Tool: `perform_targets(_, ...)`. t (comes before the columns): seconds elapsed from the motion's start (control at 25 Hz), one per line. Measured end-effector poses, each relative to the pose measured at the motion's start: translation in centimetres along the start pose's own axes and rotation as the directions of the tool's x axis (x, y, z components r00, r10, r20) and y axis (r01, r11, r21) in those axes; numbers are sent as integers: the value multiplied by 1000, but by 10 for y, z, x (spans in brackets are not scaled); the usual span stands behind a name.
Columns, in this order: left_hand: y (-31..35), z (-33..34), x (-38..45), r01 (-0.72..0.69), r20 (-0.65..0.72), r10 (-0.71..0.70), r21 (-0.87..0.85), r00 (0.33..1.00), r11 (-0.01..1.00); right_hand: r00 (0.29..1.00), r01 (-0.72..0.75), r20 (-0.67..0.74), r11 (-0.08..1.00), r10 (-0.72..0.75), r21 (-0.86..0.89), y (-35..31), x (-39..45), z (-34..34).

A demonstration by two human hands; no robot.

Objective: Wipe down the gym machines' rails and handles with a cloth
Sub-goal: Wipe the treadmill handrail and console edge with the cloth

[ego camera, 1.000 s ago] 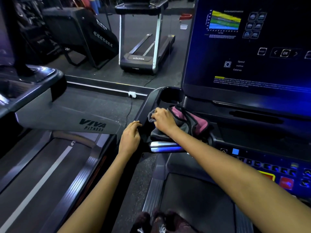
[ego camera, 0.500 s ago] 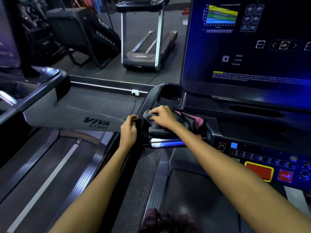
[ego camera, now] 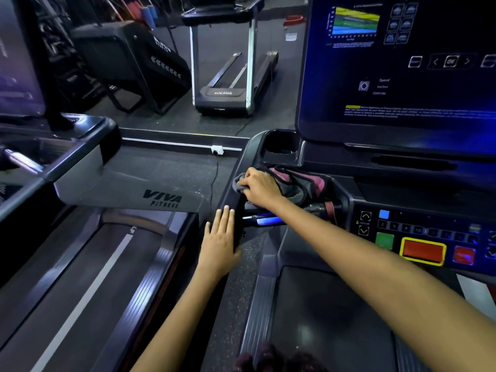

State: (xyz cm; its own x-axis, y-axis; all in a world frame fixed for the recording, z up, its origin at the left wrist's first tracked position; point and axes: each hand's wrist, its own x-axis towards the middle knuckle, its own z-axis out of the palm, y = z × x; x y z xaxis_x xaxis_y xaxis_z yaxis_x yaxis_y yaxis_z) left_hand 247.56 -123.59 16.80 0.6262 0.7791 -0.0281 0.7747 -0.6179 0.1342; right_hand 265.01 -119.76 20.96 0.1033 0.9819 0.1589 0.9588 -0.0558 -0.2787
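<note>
Your right hand [ego camera: 259, 188] presses the grey-and-pink cloth [ego camera: 300, 185] onto the treadmill console [ego camera: 346, 200] just below the cup holder [ego camera: 280, 146], fingers curled gripping it. Your left hand [ego camera: 220, 241] lies flat, fingers straight, against the console's left handrail [ego camera: 237, 224].

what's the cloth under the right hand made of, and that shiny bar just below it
Cloth: soft woven or terry fabric, grey with pink parts, matte; it bunches and folds under the right hand. Bar: looks like polished metal, possibly chrome plating, since it mirrors the screen's blue glow.
</note>
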Motion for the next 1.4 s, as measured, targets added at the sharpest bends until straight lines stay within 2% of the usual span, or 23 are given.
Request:
perform_targets(0.08,-16,-2,-10,-75,48,81,-123,996,990,989,145,39,988,-143,-54,-7,-13,-1)
perform_targets(0.12,-24,-1,-16,-117,30,126,-205,992,972,982,182,61,981,-178,-70,-9,-14,-4)
perform_targets(0.2,-32,-1,-29,-160,-46,153,-315,987,936,993,108,63,991,-103,-76,-12,-3,-9)
perform_targets(0.28,-32,-1,-36,-126,-101,95,-370,990,920,999,-27,34,996,30,-81,-17,6,-8)
perform_targets(0.32,-30,-1,-37,-99,-119,56,-394,991,914,999,-39,20,993,42,-112,-22,5,-6)
perform_targets(0.44,-24,-4,-36,2,-115,-65,-479,991,878,998,57,48,983,-49,-177,-39,-18,2)
perform_targets(0.68,-27,-9,-40,46,-67,-157,-782,985,622,990,142,1,987,-143,-75,-80,-80,10)
perform_targets(0.8,-30,-8,-40,22,-90,-190,-854,978,519,982,132,-146,988,-119,78,-99,-118,24)
perform_targets(0.88,-30,-10,-41,1,-98,-180,-876,979,482,973,72,-230,981,-30,179,-109,-143,41)
perform_targets(0.92,-30,-10,-41,-1,-94,-175,-882,980,471,966,6,-253,967,60,253,-112,-151,48)
perform_targets(1.04,-28,-11,-42,-4,-103,-177,-876,979,483,883,-166,-319,865,344,473,-106,-144,60)
perform_targets(1.2,-32,-7,-41,-9,-122,-172,-840,978,542,798,-290,-311,781,516,553,-96,-102,58)
perform_targets(1.28,-32,-6,-43,-3,-112,-163,-832,980,555,746,-316,-415,825,521,468,-85,-85,49)
perform_targets(1.36,-31,-7,-43,-12,-126,-157,-816,979,578,683,-392,-566,886,461,249,-68,-73,42)
perform_targets(1.4,-31,-7,-42,-19,-136,-152,-803,979,596,684,-456,-585,881,436,124,-62,-69,40)
